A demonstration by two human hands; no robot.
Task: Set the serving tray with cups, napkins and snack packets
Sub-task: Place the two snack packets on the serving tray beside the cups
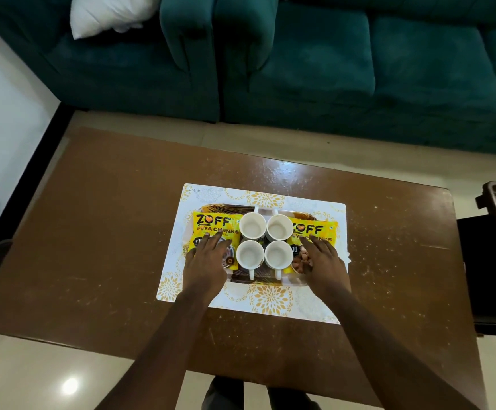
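As your left hand and right hand lay flat, grips spread, gripping nothing — packets directly beneath, long axes running away from you.

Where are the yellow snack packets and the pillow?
left snack packet (212, 224): head view, on its printed front.
right snack packet (314, 230): head view, on its printed front.
pillow (107, 13): head view, on its middle.

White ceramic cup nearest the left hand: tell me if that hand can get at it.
Probably yes. The left hand lies flat on the yellow snack packet right beside the near-left white ceramic cup, with nothing between them.
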